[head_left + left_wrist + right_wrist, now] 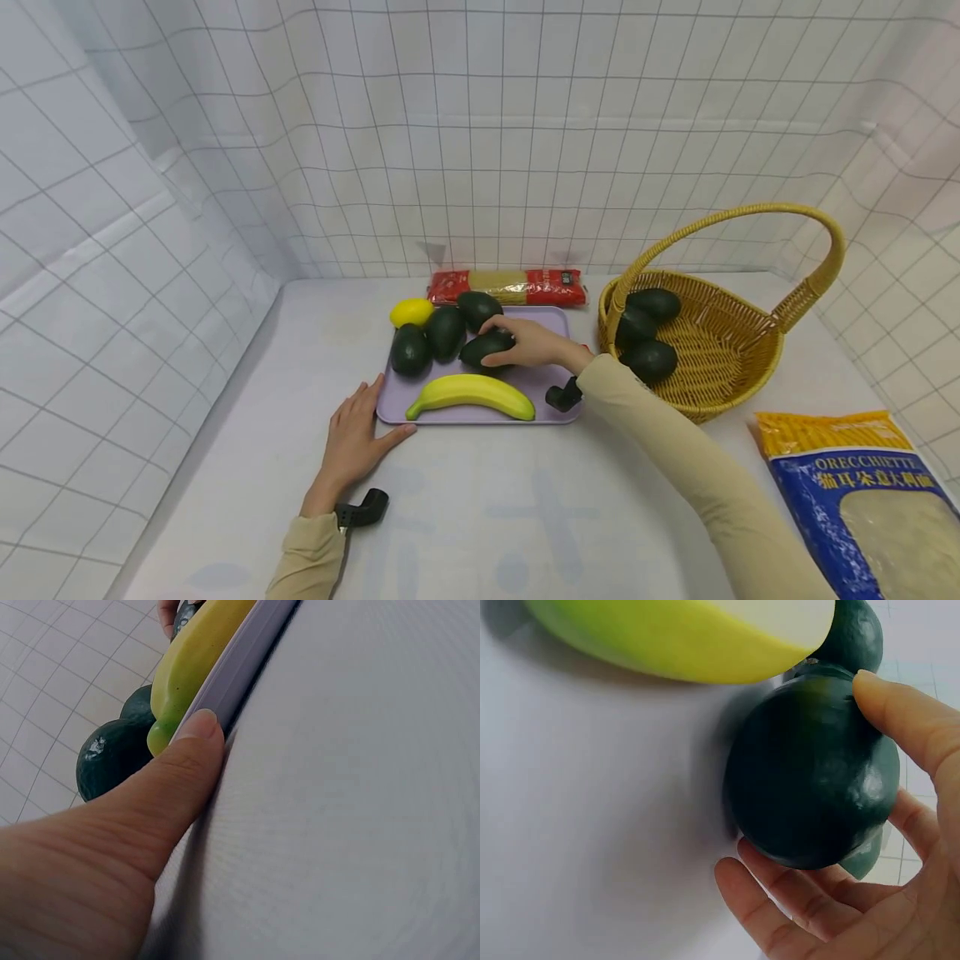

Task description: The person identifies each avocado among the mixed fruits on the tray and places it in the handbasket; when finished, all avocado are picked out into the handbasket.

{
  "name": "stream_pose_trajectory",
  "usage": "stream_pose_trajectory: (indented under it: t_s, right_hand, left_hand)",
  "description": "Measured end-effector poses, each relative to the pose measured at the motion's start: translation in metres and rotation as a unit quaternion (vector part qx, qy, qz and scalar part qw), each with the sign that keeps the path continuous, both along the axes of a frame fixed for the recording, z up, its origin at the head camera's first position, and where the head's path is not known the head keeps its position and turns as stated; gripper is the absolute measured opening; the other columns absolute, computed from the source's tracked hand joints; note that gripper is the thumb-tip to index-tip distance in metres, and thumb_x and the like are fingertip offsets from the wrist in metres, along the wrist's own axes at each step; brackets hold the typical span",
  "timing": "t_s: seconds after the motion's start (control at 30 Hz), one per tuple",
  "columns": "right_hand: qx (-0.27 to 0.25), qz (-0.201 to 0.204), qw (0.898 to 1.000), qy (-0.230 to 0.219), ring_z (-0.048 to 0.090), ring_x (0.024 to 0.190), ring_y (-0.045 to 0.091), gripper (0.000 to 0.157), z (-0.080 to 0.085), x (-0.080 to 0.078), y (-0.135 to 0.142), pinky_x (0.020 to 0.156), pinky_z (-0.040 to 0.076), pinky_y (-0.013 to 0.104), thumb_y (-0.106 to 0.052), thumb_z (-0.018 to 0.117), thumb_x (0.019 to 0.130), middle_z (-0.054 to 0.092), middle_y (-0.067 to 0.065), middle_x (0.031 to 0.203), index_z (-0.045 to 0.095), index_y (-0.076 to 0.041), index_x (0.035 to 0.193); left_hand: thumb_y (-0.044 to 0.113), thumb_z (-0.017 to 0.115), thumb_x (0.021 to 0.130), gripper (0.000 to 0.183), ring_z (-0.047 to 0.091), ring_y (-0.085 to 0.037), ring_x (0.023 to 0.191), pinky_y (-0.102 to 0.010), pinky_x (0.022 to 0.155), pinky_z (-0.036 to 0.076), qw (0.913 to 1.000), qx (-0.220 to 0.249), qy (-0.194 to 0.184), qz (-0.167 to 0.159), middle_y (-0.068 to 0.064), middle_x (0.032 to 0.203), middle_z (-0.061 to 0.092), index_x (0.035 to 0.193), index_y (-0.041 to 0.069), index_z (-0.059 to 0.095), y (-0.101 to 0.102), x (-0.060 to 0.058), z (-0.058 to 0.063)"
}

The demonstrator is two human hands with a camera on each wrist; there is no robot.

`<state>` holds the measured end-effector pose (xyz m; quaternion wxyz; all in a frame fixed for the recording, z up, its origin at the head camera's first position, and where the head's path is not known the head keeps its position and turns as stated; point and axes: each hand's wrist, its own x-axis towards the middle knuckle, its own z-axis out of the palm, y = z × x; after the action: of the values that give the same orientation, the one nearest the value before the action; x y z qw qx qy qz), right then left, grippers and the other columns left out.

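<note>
In the tray (551,321) we see a banana (472,394) along the near edge and four avocados behind it, three of them (410,350) bunched at the left and far side. The fourth, the held avocado (474,354), is in the middle of the tray, with the thumb and fingers of our right hand (528,342) curled round it. Our left hand (358,437) is spread and ungrasping, touching the tray at its near left corner. The basket (708,354) contains three more avocados (651,362), gathered at its left side, partly hidden by the rim and handle. We cannot tell whether the lemon (412,312) sits inside the tray or on its rim. Behind the tray lies a red packet (555,287), its print too small for us to read; the pasta bag (847,492) at right is cut off by the frame. The left wrist view shows only our left thumb clearly.
</note>
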<state>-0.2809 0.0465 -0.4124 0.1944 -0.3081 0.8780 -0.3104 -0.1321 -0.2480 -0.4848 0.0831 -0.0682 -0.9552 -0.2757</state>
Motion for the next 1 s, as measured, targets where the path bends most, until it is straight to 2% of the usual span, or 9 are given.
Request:
stream_pose_trajectory:
  t_s: [0.13, 0.33, 0.63, 0.77, 0.87, 1.0]
  right_hand:
    - [-0.011, -0.007, 1.0, 0.008, 0.047, 0.115, 0.027, 0.052, -0.003, 0.0, 0.008, 0.099, 0.037, 0.047, -0.044, 0.069, 0.084, 0.051, 0.011, 0.131, 0.051, -0.022, 0.128]
    - [-0.014, -0.034, 0.999, 0.026, 0.045, 0.107, 0.028, 0.05, -0.008, 0.001, 0.021, 0.091, 0.039, 0.047, -0.042, 0.071, 0.083, 0.05, 0.015, 0.119, 0.054, -0.024, 0.126]
    - [-0.035, -0.083, 0.995, 0.038, 0.046, 0.103, 0.032, 0.051, -0.008, 0.01, 0.03, 0.088, 0.041, 0.048, -0.033, 0.077, 0.079, 0.041, 0.019, 0.118, 0.058, -0.019, 0.124]
    - [-0.052, -0.076, 0.994, 0.062, 0.046, 0.106, 0.033, 0.049, -0.005, 0.017, 0.031, 0.09, 0.042, 0.05, -0.029, 0.077, 0.079, 0.041, 0.019, 0.123, 0.06, -0.017, 0.124]
    - [-0.072, -0.055, 0.992, 0.089, 0.046, 0.109, 0.031, 0.047, -0.003, 0.022, 0.032, 0.091, 0.042, 0.049, -0.026, 0.077, 0.08, 0.045, 0.015, 0.126, 0.062, -0.015, 0.123]
    - [-0.108, -0.03, 0.985, 0.128, 0.047, 0.108, 0.025, 0.044, 0.002, 0.03, 0.033, 0.089, 0.044, 0.045, -0.024, 0.079, 0.079, 0.05, 0.008, 0.123, 0.065, -0.014, 0.12]
  left_hand:
    - [0.045, 0.072, 0.082, 0.093, 0.02, -0.041, 0.137, -0.06, 0.105, 0.013, 1.0, 0.004, -0.003, -0.002, -0.025, 0.147, 0.031, 0.148, 0.0, 0.025, 0.001, 0.0, 0.002]
    - [0.045, 0.071, 0.082, 0.092, 0.02, -0.04, 0.137, -0.059, 0.105, 0.012, 1.0, 0.002, -0.003, -0.002, -0.025, 0.147, 0.03, 0.149, 0.0, 0.025, 0.001, 0.0, 0.002]
    - [0.048, 0.071, 0.081, 0.094, 0.019, -0.041, 0.137, -0.059, 0.106, 0.012, 1.0, -0.002, -0.006, 0.0, -0.025, 0.147, 0.03, 0.148, 0.001, 0.025, -0.002, -0.001, -0.002]
    - [0.048, 0.071, 0.081, 0.094, 0.019, -0.04, 0.137, -0.059, 0.106, 0.012, 1.0, -0.001, -0.01, -0.001, -0.025, 0.148, 0.03, 0.149, 0.001, 0.025, -0.002, -0.001, -0.002]
    - [0.048, 0.071, 0.081, 0.095, 0.018, -0.039, 0.137, -0.058, 0.106, 0.012, 0.9999, -0.002, -0.014, 0.0, -0.024, 0.148, 0.03, 0.149, 0.002, 0.024, -0.003, -0.001, -0.002]
    - [0.048, 0.071, 0.081, 0.095, 0.018, -0.039, 0.138, -0.058, 0.106, 0.011, 0.9999, -0.002, -0.017, 0.002, -0.024, 0.148, 0.03, 0.149, 0.002, 0.024, -0.003, -0.001, -0.002]
